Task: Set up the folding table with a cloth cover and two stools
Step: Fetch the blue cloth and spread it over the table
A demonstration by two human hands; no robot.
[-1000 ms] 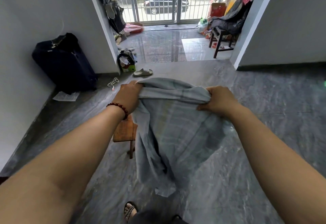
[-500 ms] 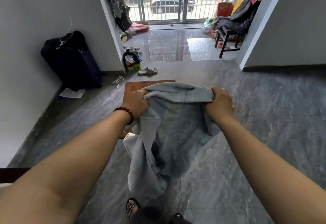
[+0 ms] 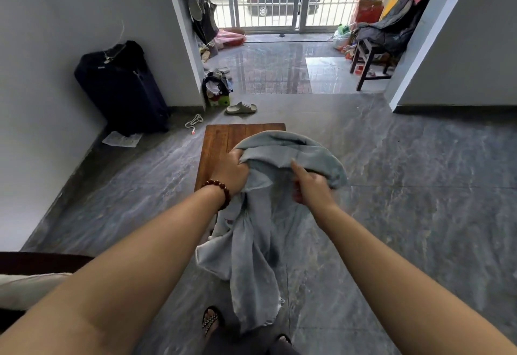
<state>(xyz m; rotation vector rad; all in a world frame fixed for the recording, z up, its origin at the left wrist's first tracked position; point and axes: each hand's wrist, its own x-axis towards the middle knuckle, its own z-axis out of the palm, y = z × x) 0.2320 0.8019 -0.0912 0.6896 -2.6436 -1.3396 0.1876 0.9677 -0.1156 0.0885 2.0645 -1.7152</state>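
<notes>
A grey-blue cloth (image 3: 260, 231) hangs in front of me, bunched along its top edge and trailing down to the floor by my feet. My left hand (image 3: 232, 173), with a bead bracelet at the wrist, grips the cloth's top left part in a fist. My right hand (image 3: 310, 187) holds the top right part, thumb raised against the fabric, its fingers partly hidden in the fold. Behind the cloth stands the low wooden table (image 3: 223, 145), its brown slatted top showing at the left and far side. A dark wooden stool (image 3: 369, 66) piled with clothes stands by the far right doorway.
A dark suitcase (image 3: 120, 86) leans on the left wall with a paper sheet (image 3: 123, 139) and a white cord (image 3: 194, 121) near it. A slipper (image 3: 241, 108) and a bag of clutter (image 3: 216, 89) lie at the doorway. Grey tiled floor spreads to the right.
Both hands moved closer together and gathered the cloth's top edge. The right hand shifted its hold, thumb now raised. More of the wooden table top shows behind the cloth.
</notes>
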